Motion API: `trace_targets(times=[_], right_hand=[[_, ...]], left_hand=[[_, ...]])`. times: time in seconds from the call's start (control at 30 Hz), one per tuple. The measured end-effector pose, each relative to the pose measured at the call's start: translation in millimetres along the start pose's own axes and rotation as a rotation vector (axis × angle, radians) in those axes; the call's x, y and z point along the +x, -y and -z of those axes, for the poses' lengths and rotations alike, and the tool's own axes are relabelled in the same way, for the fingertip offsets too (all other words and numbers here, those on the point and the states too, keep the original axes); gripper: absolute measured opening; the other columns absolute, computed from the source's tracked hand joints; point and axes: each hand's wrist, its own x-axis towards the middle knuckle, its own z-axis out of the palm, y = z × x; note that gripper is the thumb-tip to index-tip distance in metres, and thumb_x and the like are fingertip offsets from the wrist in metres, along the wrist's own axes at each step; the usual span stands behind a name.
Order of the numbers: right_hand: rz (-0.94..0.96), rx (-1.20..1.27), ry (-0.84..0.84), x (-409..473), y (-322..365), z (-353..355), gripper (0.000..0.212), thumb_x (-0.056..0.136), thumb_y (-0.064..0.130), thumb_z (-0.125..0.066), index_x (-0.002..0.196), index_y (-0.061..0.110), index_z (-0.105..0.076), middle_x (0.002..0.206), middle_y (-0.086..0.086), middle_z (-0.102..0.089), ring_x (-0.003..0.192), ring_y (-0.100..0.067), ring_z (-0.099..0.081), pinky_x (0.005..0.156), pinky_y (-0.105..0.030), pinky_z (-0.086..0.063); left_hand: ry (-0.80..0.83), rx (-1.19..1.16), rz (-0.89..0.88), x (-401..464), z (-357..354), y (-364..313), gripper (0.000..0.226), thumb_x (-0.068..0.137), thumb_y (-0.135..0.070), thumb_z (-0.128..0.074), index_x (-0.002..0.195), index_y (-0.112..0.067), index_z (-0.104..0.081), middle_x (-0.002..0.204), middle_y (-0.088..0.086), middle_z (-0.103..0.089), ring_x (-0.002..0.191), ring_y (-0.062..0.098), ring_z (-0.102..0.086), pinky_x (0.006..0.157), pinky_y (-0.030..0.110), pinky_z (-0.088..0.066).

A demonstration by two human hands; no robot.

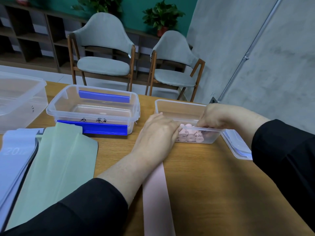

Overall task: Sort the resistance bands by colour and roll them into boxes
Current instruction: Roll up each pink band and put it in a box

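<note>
Wooden table [213, 184] first, with flat green bands [56, 159] way left of the fingers. Clear box [184, 106] sits right at the fingertips, pink rolls [190, 135] inside. Left hand [156, 133] curls against its near wall over a flat pink band [156, 201]; can't tell what it grips. Right hand [216, 116] dips in, fingers pinching a roll.

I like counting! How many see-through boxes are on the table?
3: one with blue clips in the middle, one holding pink rolls under both hands, one big box far left, partly cut off.
</note>
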Motion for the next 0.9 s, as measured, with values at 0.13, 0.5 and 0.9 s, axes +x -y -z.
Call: trace_targets(times=[0.13,0.5,0.9], right_hand=[[-0.005,0.078,-0.03,7,-5,-5,0.024,0.089,0.032,-0.071,0.089,0.01,-0.062,0.09,-0.009,-0.06,0.085,-0.028,-0.055,0.078,-0.037,-0.048],[0.072,0.124,-0.33,4,-5,-3,0.03,0.094,0.029,-0.061,0.076,0.006,-0.069,0.077,-0.013,-0.072,0.078,-0.031,-0.068,0.072,-0.04,-0.057],[0.601,0.584,-0.591,-147,45,-120,0.017,0.094,0.031,-0.061,0.079,0.023,-0.065,0.082,0.013,-0.059,0.082,-0.006,-0.055,0.075,-0.026,-0.042]], left_hand=[[0.009,0.001,-0.004,0,1,0,0.025,0.102,-0.026,-0.052,0.1,-0.016,-0.075,0.091,-0.001,-0.072,0.095,0.019,-0.062,0.114,0.031,-0.028],[-0.066,-0.092,-0.031,-3,3,1,0.027,0.103,-0.024,-0.051,0.108,-0.013,-0.075,0.106,0.003,-0.073,0.111,0.021,-0.062,0.118,0.032,-0.027],[-0.209,-0.288,0.228,9,74,-27,0.031,0.102,-0.032,-0.047,0.071,-0.032,-0.049,0.061,-0.011,-0.05,0.065,0.004,-0.05,0.071,0.034,-0.042]])
